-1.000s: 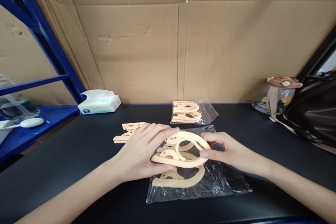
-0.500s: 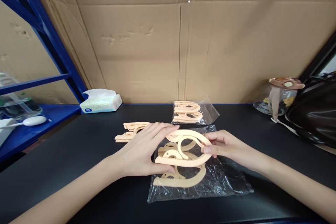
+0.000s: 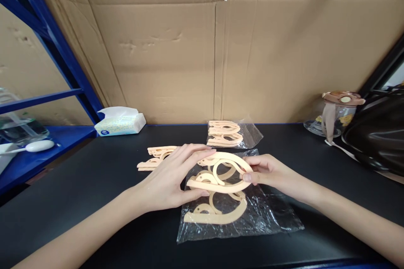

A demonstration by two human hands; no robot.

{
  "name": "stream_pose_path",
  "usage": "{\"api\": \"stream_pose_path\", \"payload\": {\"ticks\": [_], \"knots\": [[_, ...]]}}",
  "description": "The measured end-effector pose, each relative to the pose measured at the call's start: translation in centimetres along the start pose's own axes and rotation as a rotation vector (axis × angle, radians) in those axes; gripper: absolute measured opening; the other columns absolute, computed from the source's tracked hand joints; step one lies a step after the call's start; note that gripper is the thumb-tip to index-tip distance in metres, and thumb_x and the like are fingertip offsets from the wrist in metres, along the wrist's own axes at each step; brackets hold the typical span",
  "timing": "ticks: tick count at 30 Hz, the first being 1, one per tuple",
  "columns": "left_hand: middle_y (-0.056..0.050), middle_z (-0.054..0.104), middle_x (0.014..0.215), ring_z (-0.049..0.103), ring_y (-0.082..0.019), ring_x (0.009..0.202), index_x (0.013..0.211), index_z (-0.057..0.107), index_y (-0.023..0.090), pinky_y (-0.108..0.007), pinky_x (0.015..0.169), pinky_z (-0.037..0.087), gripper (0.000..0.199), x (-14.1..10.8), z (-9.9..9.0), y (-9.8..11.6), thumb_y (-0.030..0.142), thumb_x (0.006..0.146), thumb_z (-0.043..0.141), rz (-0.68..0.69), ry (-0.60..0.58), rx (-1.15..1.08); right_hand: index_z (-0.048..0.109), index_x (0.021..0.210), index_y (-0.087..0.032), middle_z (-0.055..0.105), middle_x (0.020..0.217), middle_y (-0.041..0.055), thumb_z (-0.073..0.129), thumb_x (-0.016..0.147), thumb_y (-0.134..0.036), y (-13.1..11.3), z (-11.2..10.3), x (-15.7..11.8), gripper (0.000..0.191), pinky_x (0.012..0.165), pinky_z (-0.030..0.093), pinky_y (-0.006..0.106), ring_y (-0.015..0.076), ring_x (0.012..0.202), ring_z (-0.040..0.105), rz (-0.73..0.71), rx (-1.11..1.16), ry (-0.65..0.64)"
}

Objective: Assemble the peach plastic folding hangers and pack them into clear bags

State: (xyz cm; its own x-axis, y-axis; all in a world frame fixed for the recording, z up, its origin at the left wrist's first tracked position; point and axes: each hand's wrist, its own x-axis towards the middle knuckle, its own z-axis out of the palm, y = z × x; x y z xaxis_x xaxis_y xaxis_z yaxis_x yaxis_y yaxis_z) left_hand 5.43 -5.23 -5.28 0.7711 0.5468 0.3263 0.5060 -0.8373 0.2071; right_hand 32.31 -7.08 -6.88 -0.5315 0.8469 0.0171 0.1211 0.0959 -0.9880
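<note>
1. Left hand (image 3: 176, 178) and right hand (image 3: 268, 171) are holding a folded hanger (image 3: 225, 188) above the front bag (image 3: 268, 216).
2. Packed hangers (image 3: 217, 132) are lying behind the front bag.
3. A bottle (image 3: 342, 113) is standing right of it, farther back.

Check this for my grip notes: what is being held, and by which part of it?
A beige folding hanger: the right hand pinches its rounded end; the left hand spans the opposite end, fingers at its far side, thumb at the near.
</note>
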Motion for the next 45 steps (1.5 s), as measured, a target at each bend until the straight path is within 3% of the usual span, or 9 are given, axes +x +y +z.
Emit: {"api": "stream_pose_path", "payload": {"ticks": [9, 15, 26, 32, 35, 37, 40, 42, 45], "knots": [[-0.008, 0.042, 0.13, 0.044, -0.027, 0.116, 0.141, 0.031, 0.034, -0.043, 0.097, 0.04, 0.069, -0.2, 0.1, -0.5, 0.046, 0.081, 0.064, -0.011, 0.018, 0.004, 0.067, 0.079, -0.015, 0.053, 0.07, -0.0025, 0.068, 0.077, -0.036, -0.1, 0.1, 0.0, 0.021, 0.058, 0.034, 0.021, 0.0086, 0.063, 0.043, 0.02, -0.019, 0.038], [-0.007, 0.042, 0.13, 0.045, -0.027, 0.116, 0.139, 0.033, 0.035, -0.042, 0.095, 0.042, 0.068, -0.1, 0.2, -0.5, 0.042, 0.081, 0.065, -0.042, 0.007, -0.014, 0.066, 0.075, -0.015, 0.057, 0.075, -0.001, 0.072, 0.073, -0.036, -0.1, 0.0, 0.2, 0.021, 0.068, 0.04, 0.024, 0.0116, 0.072, 0.051, 0.053, 0.028, 0.016], [-0.008, 0.042, 0.13, 0.045, -0.026, 0.116, 0.14, 0.031, 0.033, -0.042, 0.097, 0.04, 0.067, 0.0, 0.4, -0.5, 0.04, 0.082, 0.064, -0.027, 0.003, 0.029, 0.069, 0.079, -0.016, 0.056, 0.075, -0.001, 0.071, 0.074, -0.04, 0.5, -0.6, 0.3, 0.025, 0.068, 0.041, 0.026, 0.0122, 0.071, 0.05, 0.038, -0.046, 0.003], [-0.008, 0.047, 0.127, 0.048, -0.025, 0.11, 0.139, 0.033, 0.029, -0.038, 0.092, 0.041, 0.065, -0.1, 0.4, -0.4, 0.041, 0.082, 0.062, 0.02, 0.057, 0.142, 0.064, 0.069, -0.016, 0.054, 0.07, -0.0019, 0.07, 0.073, -0.044, 0.1, -0.4, 0.3, 0.029, 0.067, 0.043, 0.026, 0.0124, 0.069, 0.051, 0.037, -0.059, 0.014], [-0.009, 0.05, 0.122, 0.049, -0.025, 0.107, 0.138, 0.036, 0.026, -0.039, 0.09, 0.041, 0.063, -0.1, 0.6, -0.3, 0.043, 0.082, 0.061, 0.057, 0.11, 0.216, 0.067, 0.081, -0.016, 0.061, 0.08, 0.0009, 0.065, 0.079, -0.044, 0.0, -0.3, 0.1, 0.028, 0.073, 0.046, 0.029, 0.015, 0.077, 0.056, -0.003, -0.125, 0.003], [-0.009, 0.053, 0.118, 0.05, -0.025, 0.104, 0.136, 0.038, 0.025, -0.039, 0.088, 0.04, 0.062, -0.1, 0.7, -0.3, 0.044, 0.082, 0.06, 0.077, 0.149, 0.247, 0.064, 0.102, -0.019, 0.064, 0.094, 0.0025, 0.062, 0.082, -0.041, -0.1, -0.2, -0.2, 0.03, 0.076, 0.048, 0.031, 0.0159, 0.082, 0.057, -0.077, -0.245, 0.029], [-0.009, 0.055, 0.114, 0.052, -0.025, 0.1, 0.135, 0.04, 0.023, -0.038, 0.085, 0.04, 0.062, 0.0, 0.7, -0.1, 0.044, 0.08, 0.061, 0.1, 0.209, 0.271, 0.041, 0.134, -0.028, 0.057, 0.119, 0.0044, 0.064, 0.081, -0.04, -0.1, 0.3, -0.7, 0.06, 0.083, 0.049, 0.036, 0.0181, 0.091, 0.057, -0.202, -0.554, 0.119], [-0.009, 0.056, 0.113, 0.052, -0.025, 0.098, 0.134, 0.041, 0.021, -0.038, 0.085, 0.04, 0.063, 0.0, 0.7, 0.1, 0.043, 0.079, 0.062, 0.109, 0.234, 0.282, 0.027, 0.142, -0.031, 0.048, 0.13, 0.0056, 0.066, 0.078, -0.041, -0.1, 0.7, -1.0, 0.075, 0.09, 0.048, 0.04, 0.0217, 0.103, 0.055, -0.258, -0.752, 0.148], [-0.009, 0.056, 0.113, 0.052, -0.024, 0.096, 0.136, 0.038, 0.021, -0.039, 0.085, 0.039, 0.066, -0.1, 0.7, 0.4, 0.043, 0.079, 0.062, 0.119, 0.254, 0.284, 0.022, 0.143, -0.031, 0.041, 0.136, 0.007, 0.064, 0.079, -0.042, -0.1, 1.2, -1.3, 0.077, 0.092, 0.049, 0.041, 0.0254, 0.113, 0.052, -0.321, -0.931, 0.163]]}}
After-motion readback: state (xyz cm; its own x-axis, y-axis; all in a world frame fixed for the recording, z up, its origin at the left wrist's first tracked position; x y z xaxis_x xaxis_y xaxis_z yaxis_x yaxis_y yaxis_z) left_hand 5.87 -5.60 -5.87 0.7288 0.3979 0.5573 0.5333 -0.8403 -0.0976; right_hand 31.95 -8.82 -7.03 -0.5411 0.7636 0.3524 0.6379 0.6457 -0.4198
